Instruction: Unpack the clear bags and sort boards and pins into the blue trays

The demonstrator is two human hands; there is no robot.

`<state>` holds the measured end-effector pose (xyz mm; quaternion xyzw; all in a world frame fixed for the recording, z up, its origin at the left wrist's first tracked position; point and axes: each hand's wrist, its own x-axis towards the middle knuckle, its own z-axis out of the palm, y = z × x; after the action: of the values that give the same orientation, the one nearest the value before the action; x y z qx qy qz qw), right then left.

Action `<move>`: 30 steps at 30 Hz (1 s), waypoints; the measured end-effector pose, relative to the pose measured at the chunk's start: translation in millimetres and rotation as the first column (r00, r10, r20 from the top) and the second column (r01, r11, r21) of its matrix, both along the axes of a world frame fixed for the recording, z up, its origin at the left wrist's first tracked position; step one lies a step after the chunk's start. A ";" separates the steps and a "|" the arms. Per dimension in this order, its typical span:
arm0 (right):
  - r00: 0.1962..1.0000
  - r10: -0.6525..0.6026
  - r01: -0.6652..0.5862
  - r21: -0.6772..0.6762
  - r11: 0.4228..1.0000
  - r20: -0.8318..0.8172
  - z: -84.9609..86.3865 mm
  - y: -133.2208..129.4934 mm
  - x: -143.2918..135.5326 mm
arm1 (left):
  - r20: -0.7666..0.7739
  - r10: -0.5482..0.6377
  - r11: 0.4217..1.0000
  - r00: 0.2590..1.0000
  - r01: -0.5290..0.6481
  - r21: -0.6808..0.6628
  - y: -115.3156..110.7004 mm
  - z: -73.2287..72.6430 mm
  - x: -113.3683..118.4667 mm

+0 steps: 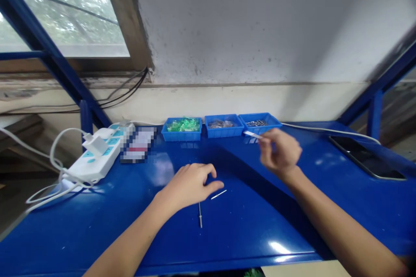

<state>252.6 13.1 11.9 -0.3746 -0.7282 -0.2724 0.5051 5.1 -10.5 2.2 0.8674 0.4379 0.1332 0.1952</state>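
Note:
My left hand [195,184] is low over the middle of the blue table, thumb and fingers apart, nothing between them. Just right of its thumb lies a short thin metal pin [219,194]. A second metal piece [200,220], thin with a thicker end, lies below the hand and points toward the front edge. My right hand [280,150] is raised at the right, its fingers pinching a small flat white strip [252,134]. The strip points left, in front of the right blue tray [260,130], which holds small metal parts.
A middle tray [224,132] with small parts and a left tray [182,135] with green pieces stand along the wall. Farther left are a pixelated flat object [138,145] and a white power strip [97,160] with cables. A dark phone [367,158] lies at the right.

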 end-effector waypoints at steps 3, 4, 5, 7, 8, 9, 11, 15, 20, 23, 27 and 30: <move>0.909 -0.375 0.375 -0.033 0.926 -0.180 15.8 14.8 31.9 | -0.079 -0.090 0.995 0.993 0.093 0.035 -6.0 -0.5 0.8; 0.858 -0.486 0.466 -0.144 0.873 -0.167 17.6 19.9 39.6 | -0.096 -0.115 0.992 0.989 0.119 0.032 -7.4 -1.2 1.1; 0.815 -0.567 0.523 -0.271 0.808 -0.116 17.1 24.2 45.0 | -0.109 -0.136 0.990 0.985 0.140 0.026 -8.6 -2.0 1.5; 0.784 -0.620 0.549 -0.484 0.682 0.015 10.1 28.4 47.1 | -0.124 -0.172 0.984 0.977 0.175 0.019 -9.9 -3.8 2.8; 0.804 -0.592 0.516 -0.557 0.651 0.054 4.7 27.8 43.4 | -0.128 -0.185 0.982 0.974 0.189 0.024 -10.0 -4.4 3.5; 0.845 -0.530 0.453 -0.612 0.649 0.063 -1.0 25.5 36.6 | -0.130 -0.192 0.979 0.973 0.199 0.036 -9.7 -4.8 4.3; 0.950 -0.310 0.247 -0.677 0.694 0.030 -11.1 16.7 15.8 | -0.120 -0.180 0.979 0.976 0.190 0.077 -7.9 -4.5 5.0; 0.964 0.254 -0.142 -0.667 0.732 0.073 -22.7 -6.4 -32.4 | 0.050 -0.031 0.994 0.998 0.025 0.110 0.3 -0.7 0.5; 0.877 0.382 -0.177 -0.545 0.820 0.291 -30.7 -20.2 -56.0 | 0.299 0.067 0.998 0.952 -0.063 -0.022 7.6 1.4 -7.0; 0.889 0.319 -0.139 -0.469 0.872 0.330 -30.2 -20.6 -53.7 | 0.340 0.071 0.997 0.938 -0.068 -0.022 6.6 -0.5 -4.6; 0.899 0.284 -0.127 -0.422 0.898 0.334 -26.2 -21.0 -50.7 | 0.338 0.067 0.996 0.939 -0.081 0.028 3.9 -1.2 -0.4; 0.933 0.261 -0.133 -0.438 0.889 0.248 -24.3 -21.8 -51.2 | 0.340 0.057 0.994 0.939 -0.086 0.069 3.5 0.9 -0.4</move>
<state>201.3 -8.7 -12.4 -0.3505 -0.8719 -0.1123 0.3229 4.6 -7.0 3.1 0.8226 0.4235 0.3047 0.2261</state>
